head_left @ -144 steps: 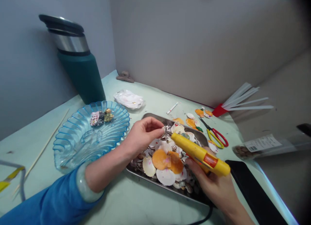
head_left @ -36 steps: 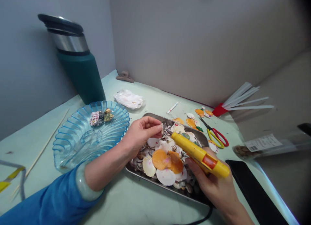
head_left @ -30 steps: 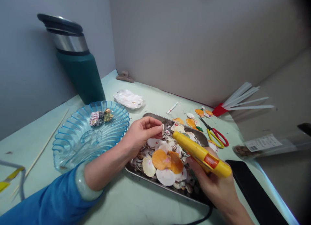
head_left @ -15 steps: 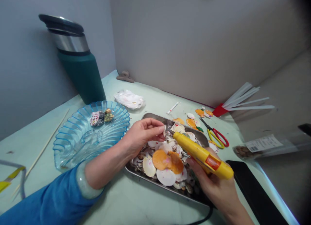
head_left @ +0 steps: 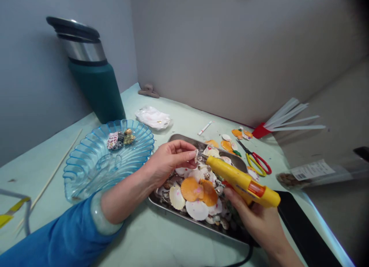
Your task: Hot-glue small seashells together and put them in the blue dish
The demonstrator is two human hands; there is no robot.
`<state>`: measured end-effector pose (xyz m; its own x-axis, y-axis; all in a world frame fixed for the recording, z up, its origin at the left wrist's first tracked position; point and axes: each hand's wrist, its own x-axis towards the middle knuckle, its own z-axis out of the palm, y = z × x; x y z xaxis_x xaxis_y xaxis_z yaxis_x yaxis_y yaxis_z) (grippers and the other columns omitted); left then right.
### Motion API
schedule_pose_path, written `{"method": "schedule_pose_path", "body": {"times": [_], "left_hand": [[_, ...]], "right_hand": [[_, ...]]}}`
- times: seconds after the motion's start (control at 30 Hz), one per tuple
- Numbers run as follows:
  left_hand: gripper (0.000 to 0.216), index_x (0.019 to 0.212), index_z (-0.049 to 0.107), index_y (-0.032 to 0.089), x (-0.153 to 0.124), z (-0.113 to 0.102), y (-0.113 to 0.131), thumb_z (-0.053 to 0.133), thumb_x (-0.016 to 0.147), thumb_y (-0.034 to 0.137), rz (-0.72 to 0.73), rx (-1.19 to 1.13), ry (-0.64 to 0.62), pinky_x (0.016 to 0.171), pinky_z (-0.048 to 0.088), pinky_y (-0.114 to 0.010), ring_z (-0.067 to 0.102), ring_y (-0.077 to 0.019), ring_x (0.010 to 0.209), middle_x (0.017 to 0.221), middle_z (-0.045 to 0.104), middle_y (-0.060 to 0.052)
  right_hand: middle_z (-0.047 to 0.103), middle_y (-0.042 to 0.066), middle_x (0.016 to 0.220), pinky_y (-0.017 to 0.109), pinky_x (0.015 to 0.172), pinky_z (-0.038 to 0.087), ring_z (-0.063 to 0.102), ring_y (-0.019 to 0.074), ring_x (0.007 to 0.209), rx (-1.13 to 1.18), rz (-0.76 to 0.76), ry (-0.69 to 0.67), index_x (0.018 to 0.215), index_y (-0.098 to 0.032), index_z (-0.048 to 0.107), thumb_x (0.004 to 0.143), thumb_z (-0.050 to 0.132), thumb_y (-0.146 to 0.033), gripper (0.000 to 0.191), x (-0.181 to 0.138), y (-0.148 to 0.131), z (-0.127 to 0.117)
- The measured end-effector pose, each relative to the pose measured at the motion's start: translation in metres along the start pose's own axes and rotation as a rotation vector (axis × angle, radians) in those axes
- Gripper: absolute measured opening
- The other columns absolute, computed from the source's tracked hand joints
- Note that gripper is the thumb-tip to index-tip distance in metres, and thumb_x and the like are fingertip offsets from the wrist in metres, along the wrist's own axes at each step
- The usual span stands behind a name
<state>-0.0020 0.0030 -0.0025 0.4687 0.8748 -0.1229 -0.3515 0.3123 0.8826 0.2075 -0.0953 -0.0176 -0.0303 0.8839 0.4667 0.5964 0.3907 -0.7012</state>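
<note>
The left hand [head_left: 170, 160], mid-frame, is pinching a small piece [head_left: 196, 154]. The right hand [head_left: 261, 222], lower right, is gripping the gun [head_left: 235, 174], its long axis running up-left toward that piece.

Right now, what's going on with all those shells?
A person is working over a metal tray heaped with seashells. The left hand pinches a small pale piece, and the right hand grips a yellow glue gun, its nozzle at or very near that piece. I can't see any glue coming out. To the left, a blue plate holds a little shell cluster.
</note>
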Motion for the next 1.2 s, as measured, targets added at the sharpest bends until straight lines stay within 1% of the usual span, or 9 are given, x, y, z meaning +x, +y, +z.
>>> {"method": "schedule_pose_path", "body": {"times": [0.17, 0.37, 0.57, 0.63, 0.77, 0.9, 0.97, 1.1, 1.2], "left_hand": [[0.019, 0.082, 0.064, 0.013, 0.0, 0.0, 0.001, 0.076, 0.07, 0.02, -0.003, 0.004, 0.009, 0.07, 0.053, -0.027, 0.064, -0.0105, 0.062, 0.071, 0.068, -0.002], [0.019, 0.082, 0.064, 0.013, 0.0, 0.001, 0.003, 0.076, 0.07, 0.021, 0.003, -0.006, 0.025, 0.071, 0.052, -0.028, 0.064, -0.011, 0.063, 0.074, 0.068, -0.002], [0.02, 0.082, 0.064, 0.012, 0.0, 0.002, 0.003, 0.077, 0.069, 0.02, -0.001, -0.005, 0.028, 0.07, 0.053, -0.029, 0.064, -0.0113, 0.063, 0.073, 0.068, -0.003], [0.021, 0.082, 0.064, 0.012, 0.0, 0.002, 0.002, 0.077, 0.068, 0.021, -0.002, -0.005, 0.027, 0.07, 0.053, -0.029, 0.064, -0.0114, 0.063, 0.073, 0.068, -0.003], [0.023, 0.081, 0.064, 0.012, 0.0, 0.002, 0.002, 0.079, 0.066, 0.021, 0.008, -0.018, 0.017, 0.071, 0.053, -0.029, 0.064, -0.0114, 0.063, 0.072, 0.068, -0.002], [0.023, 0.08, 0.064, 0.012, -0.001, 0.001, 0.002, 0.079, 0.065, 0.02, 0.014, -0.027, 0.018, 0.071, 0.053, -0.029, 0.064, -0.0114, 0.063, 0.072, 0.068, -0.001], [0.023, 0.081, 0.064, 0.012, -0.001, 0.001, 0.001, 0.079, 0.066, 0.02, 0.016, -0.026, 0.012, 0.072, 0.053, -0.029, 0.065, -0.0115, 0.063, 0.073, 0.068, -0.001], [0.022, 0.082, 0.064, 0.013, 0.0, 0.0, -0.001, 0.078, 0.067, 0.02, 0.026, -0.024, -0.001, 0.073, 0.053, -0.029, 0.065, -0.0113, 0.064, 0.074, 0.068, -0.001], [0.021, 0.082, 0.064, 0.013, 0.001, -0.001, -0.001, 0.078, 0.067, 0.02, 0.028, -0.02, -0.012, 0.072, 0.053, -0.029, 0.065, -0.0112, 0.064, 0.073, 0.068, -0.001]], "right_hand": [[0.068, 0.0, 0.075, 0.026, 0.059, 0.061, 0.068, 0.0176, 0.065, 0.027, -0.03, 0.022, 0.087, -0.025, 0.067, 0.084, 0.065, -0.019, 0.007, 0.003, -0.004, 0.001], [0.069, 0.001, 0.076, 0.027, 0.061, 0.061, 0.068, 0.0181, 0.066, 0.03, -0.011, 0.025, 0.088, -0.025, 0.068, 0.084, 0.065, -0.018, 0.008, 0.0, -0.002, -0.001], [0.07, 0.002, 0.077, 0.03, 0.065, 0.062, 0.07, 0.0199, 0.07, 0.067, -0.007, 0.042, 0.089, -0.025, 0.07, 0.083, 0.066, -0.021, 0.007, 0.003, -0.005, 0.0], [0.069, 0.003, 0.074, 0.031, 0.064, 0.062, 0.07, 0.0211, 0.069, 0.074, 0.038, 0.052, 0.09, -0.024, 0.071, 0.083, 0.067, -0.025, 0.008, 0.002, -0.004, 0.001], [0.063, 0.002, 0.062, 0.032, 0.06, 0.06, 0.068, 0.0225, 0.065, 0.1, 0.181, 0.056, 0.088, -0.022, 0.07, 0.081, 0.069, -0.032, 0.012, 0.0, 0.0, 0.001], [0.058, 0.0, 0.057, 0.033, 0.059, 0.058, 0.067, 0.024, 0.066, 0.146, 0.247, 0.047, 0.08, -0.023, 0.067, 0.08, 0.07, -0.035, 0.012, -0.002, 0.001, 0.0], [0.057, 0.0, 0.055, 0.032, 0.055, 0.056, 0.065, 0.0239, 0.065, 0.169, 0.277, 0.047, 0.076, -0.023, 0.065, 0.079, 0.071, -0.036, 0.014, -0.003, 0.003, -0.001], [0.054, -0.001, 0.052, 0.027, 0.045, 0.046, 0.057, 0.0188, 0.055, 0.216, 0.364, 0.014, 0.075, -0.022, 0.063, 0.079, 0.07, -0.04, 0.02, -0.005, 0.009, -0.003], [0.052, -0.002, 0.051, 0.025, 0.043, 0.041, 0.049, 0.0137, 0.047, 0.279, 0.433, -0.048, 0.071, -0.02, 0.059, 0.081, 0.068, -0.044, 0.027, -0.006, 0.012, -0.005]]}}
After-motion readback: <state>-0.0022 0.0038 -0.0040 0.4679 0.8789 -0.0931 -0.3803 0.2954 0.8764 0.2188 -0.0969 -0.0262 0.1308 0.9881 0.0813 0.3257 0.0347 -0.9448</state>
